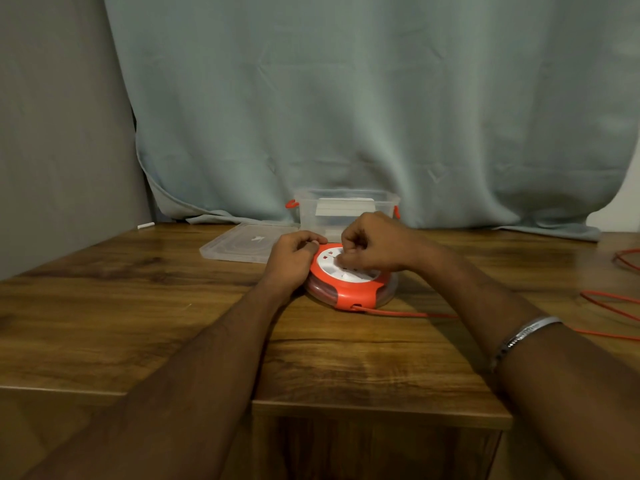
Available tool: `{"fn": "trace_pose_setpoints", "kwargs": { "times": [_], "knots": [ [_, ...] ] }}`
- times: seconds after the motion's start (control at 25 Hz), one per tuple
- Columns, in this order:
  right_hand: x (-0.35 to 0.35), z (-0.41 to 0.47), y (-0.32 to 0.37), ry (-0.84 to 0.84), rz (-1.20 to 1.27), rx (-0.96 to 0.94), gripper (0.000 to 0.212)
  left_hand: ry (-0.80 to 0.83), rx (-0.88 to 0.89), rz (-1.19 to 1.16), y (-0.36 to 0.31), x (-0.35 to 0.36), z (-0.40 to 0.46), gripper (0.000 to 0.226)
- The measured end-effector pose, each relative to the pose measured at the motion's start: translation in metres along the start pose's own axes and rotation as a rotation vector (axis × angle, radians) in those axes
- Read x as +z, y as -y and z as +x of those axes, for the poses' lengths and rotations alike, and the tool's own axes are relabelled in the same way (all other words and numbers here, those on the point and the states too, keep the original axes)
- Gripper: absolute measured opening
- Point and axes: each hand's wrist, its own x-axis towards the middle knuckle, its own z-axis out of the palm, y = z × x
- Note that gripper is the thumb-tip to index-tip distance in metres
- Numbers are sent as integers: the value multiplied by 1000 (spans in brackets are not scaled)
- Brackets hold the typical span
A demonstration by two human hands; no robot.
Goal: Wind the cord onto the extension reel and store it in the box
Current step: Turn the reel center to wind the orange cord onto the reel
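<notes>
An orange and white extension reel [349,285] lies flat on the wooden table [138,306]. My left hand [294,258] grips its left rim. My right hand [374,244] rests on top of the white face, fingers curled around something small there that I cannot make out. An orange cord [408,313] leaves the reel's front slot and runs right, passing under my right forearm, with loose loops [613,303] at the table's right side. Behind the reel stands a clear plastic box [346,209] with orange clips, open on top.
The box's clear lid [242,244] lies flat to the left of the box. A pale blue curtain [346,116] hangs behind the table. A small white object [145,225] sits at the table's back left corner. The table's front edge has a step near me.
</notes>
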Motion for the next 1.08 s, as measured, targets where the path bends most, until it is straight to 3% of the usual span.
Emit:
{"fn": "trace_pose_setpoints", "kwargs": {
  "times": [0.04, 0.08, 0.24, 0.4, 0.6, 0.88, 1.08],
  "knots": [
    [-4, -1, -4, 26, 61, -34, 17, 1, -5, 5, 0, 0, 0, 26],
    [-8, -3, -7, 57, 109, -43, 18, 2, -12, 9, 0, 1, 0, 26],
    [-17, -8, -16, 160, 212, 25, 45, 6, -28, -5, -2, 0, 0, 25],
    [-18, -7, -27, 189, 192, 65, 42, 4, -22, -25, -3, 1, -1, 25],
    [-12, -6, -28, 132, 178, 19, 49, -5, -11, -31, 1, 2, 1, 26],
    [-1, -3, -13, 109, 14, -10, 37, 0, 12, -16, 4, 3, 3, 26],
    [5, -1, -7, 76, -37, 24, 55, 0, 18, 1, 4, 2, 2, 27]
  ]
}}
